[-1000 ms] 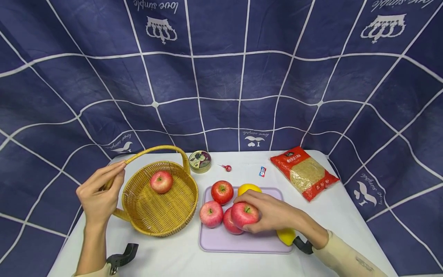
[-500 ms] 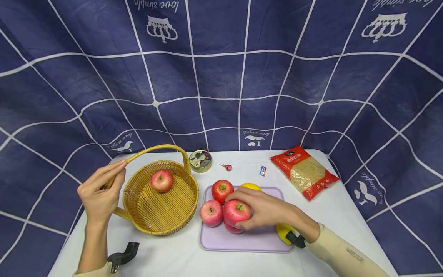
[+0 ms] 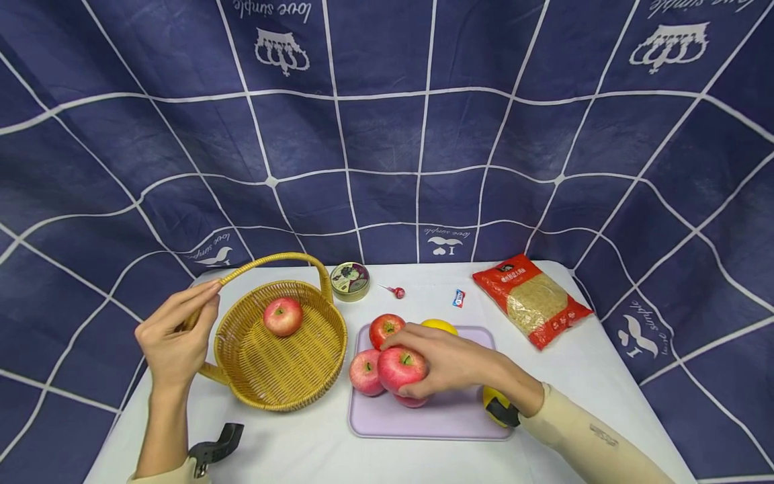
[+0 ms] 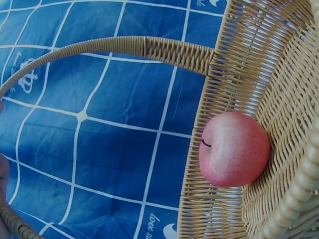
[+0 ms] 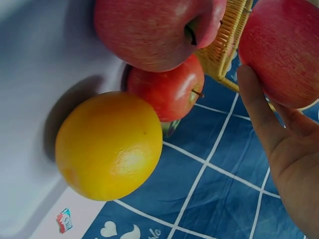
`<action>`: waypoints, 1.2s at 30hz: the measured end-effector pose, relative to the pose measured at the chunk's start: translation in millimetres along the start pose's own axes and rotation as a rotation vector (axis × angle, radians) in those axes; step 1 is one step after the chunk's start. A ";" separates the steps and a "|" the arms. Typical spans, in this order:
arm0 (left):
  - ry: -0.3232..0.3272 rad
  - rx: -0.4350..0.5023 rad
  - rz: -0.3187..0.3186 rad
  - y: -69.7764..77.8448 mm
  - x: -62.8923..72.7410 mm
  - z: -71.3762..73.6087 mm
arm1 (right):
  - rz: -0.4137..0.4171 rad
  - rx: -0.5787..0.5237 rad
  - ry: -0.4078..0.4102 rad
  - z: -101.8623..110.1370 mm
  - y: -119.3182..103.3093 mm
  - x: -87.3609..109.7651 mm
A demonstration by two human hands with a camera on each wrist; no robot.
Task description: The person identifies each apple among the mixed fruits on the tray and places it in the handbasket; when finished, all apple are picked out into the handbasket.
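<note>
My left hand [image 3: 181,333] grips the arched handle of a yellow wicker basket [image 3: 284,376] on the table's left side. One red apple [image 3: 283,316] lies inside, against the far wall. Over a pale purple tray [image 3: 435,425] my right hand [image 3: 444,359] holds a pink-red apple [image 3: 402,370], thumb and fingers around it. Beneath it another apple shows only in part. A pink apple [image 3: 365,373] and a redder apple [image 3: 385,329] sit at the tray's left. Behind the hand is a yellow-orange round fruit [image 5: 109,145], and under the right wrist a yellow fruit [image 3: 492,401].
At the back stand a round tin [image 3: 350,281], a red lollipop [image 3: 397,292] and a small blue-and-red wrapped sweet [image 3: 459,298]. A red packet of pale dry food [image 3: 532,301] lies at the back right. A blue checked cloth [image 3: 387,134] hangs behind the table.
My right hand has carried the held apple leftward across the tray, closer to the basket. The left hand stays on the basket handle, almost unmoved.
</note>
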State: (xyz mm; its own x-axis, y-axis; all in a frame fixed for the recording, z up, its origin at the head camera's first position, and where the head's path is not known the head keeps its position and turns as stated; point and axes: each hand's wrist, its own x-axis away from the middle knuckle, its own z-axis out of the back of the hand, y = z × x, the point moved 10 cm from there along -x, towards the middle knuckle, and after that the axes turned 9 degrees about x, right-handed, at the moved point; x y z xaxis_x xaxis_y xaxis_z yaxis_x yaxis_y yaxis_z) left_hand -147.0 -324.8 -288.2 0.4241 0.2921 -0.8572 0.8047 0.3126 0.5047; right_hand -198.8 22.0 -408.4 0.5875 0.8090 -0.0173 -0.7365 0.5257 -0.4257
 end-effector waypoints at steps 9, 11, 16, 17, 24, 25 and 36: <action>-0.004 -0.004 -0.003 1.0 0.0 -0.7 | 0.051 0.009 0.016 3.7 -8.7 -14.5; -0.004 -0.003 -0.006 0.8 0.1 -0.7 | 0.061 0.004 0.017 4.4 -10.8 -18.1; 0.003 0.000 -0.013 0.3 0.3 0.1 | 0.097 -0.003 0.035 7.0 -16.3 -25.6; 0.003 0.000 -0.014 0.3 0.3 0.3 | 0.100 -0.001 0.037 7.2 -16.8 -26.7; -0.001 0.001 -0.016 0.2 0.1 0.6 | 0.083 -0.012 0.017 5.4 -16.4 -33.1; -0.002 0.000 -0.016 0.3 0.1 0.6 | 0.079 -0.019 0.011 5.1 -16.4 -34.2; -0.001 0.013 -0.018 2.0 0.2 -0.4 | 0.073 -0.008 -0.012 1.9 -17.9 -45.5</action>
State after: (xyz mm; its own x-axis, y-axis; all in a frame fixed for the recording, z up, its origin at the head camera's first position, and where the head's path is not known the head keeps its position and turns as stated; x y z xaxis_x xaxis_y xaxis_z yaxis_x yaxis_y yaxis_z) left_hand -145.4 -323.8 -287.3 0.4103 0.2859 -0.8660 0.8172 0.3063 0.4882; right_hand -213.1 -23.7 -398.3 0.5283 0.8482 -0.0377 -0.7743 0.4631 -0.4313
